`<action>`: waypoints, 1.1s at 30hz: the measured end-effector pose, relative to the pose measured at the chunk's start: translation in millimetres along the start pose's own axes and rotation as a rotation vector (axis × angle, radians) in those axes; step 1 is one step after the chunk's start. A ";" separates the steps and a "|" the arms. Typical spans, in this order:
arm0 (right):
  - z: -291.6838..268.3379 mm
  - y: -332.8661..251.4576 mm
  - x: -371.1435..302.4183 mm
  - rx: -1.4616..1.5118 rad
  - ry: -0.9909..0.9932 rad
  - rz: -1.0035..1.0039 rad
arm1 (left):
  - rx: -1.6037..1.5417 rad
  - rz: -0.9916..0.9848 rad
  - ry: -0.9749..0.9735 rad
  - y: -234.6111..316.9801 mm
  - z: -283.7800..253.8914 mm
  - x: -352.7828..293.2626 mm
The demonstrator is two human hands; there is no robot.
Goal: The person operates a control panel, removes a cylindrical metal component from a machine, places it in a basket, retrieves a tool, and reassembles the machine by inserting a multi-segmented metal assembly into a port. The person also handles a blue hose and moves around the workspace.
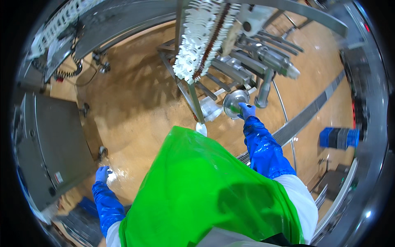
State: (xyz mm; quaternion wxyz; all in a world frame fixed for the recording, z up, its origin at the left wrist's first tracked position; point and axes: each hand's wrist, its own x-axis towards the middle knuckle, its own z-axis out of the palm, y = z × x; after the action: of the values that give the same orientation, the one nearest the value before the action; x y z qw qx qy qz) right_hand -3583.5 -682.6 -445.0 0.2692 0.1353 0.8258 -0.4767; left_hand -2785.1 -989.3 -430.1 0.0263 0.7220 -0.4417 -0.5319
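My right hand (pixel 247 110), in a blue glove, grips the edge of a round, shiny metal funnel-shaped part (pixel 235 103) in front of a metal rack (pixel 197 108). My left hand (pixel 102 173), also gloved, hangs out to the left, away from the rack. Its fingers look loosely curved and apart, and nothing shows in them. White toothed plastic belting (pixel 193 53) with a brown strip drapes over the rack. Right of it, metal pipe fittings (pixel 265 78) rest across the bars. Blue sleeves cover both forearms, and a green apron (pixel 185 185) covers my front.
A grey metal cabinet (pixel 61 140) on casters stands at the left. A drain grate (pixel 304 117) and a thin hose (pixel 281 99) cross the wet tan floor (pixel 127 103) at the right. A blue container (pixel 339 138) is at the far right. Steel equipment (pixel 123 26) stands at the upper left.
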 end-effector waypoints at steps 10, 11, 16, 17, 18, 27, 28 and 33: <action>41.5 -2.3 148.1 -0.438 -0.268 -0.157 | -0.266 -0.551 -0.008 -222.6 85.4 -227.2; 51.9 -0.6 150.9 -0.457 -0.291 -0.194 | -0.317 -0.590 0.011 -235.9 100.8 -246.7; 81.0 8.0 196.2 -0.693 -0.442 -0.466 | -0.473 -0.672 0.070 -260.0 164.7 -318.2; 82.0 15.1 209.4 -0.676 -0.433 -0.477 | -0.470 -0.652 0.078 -261.7 166.2 -330.2; 87.8 22.3 218.0 -0.653 -0.432 -0.478 | -0.458 -0.629 0.098 -248.1 163.3 -342.7; 136.3 22.9 202.7 -0.602 -0.186 -0.471 | -0.354 -0.708 0.163 -233.5 153.9 -355.6; 141.8 15.2 189.4 -0.626 -0.171 -0.485 | -0.344 -0.743 0.175 -234.8 148.6 -354.3; 157.3 6.9 190.4 -0.636 -0.284 -0.500 | -0.582 -0.671 0.339 -245.7 133.4 -359.4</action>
State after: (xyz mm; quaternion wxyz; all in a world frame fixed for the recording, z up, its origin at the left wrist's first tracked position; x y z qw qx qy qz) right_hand -3686.4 -820.7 -622.1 0.2850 -0.2257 0.8937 -0.2630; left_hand -2756.6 -542.8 -344.9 0.1262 0.8641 -0.0063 -0.4873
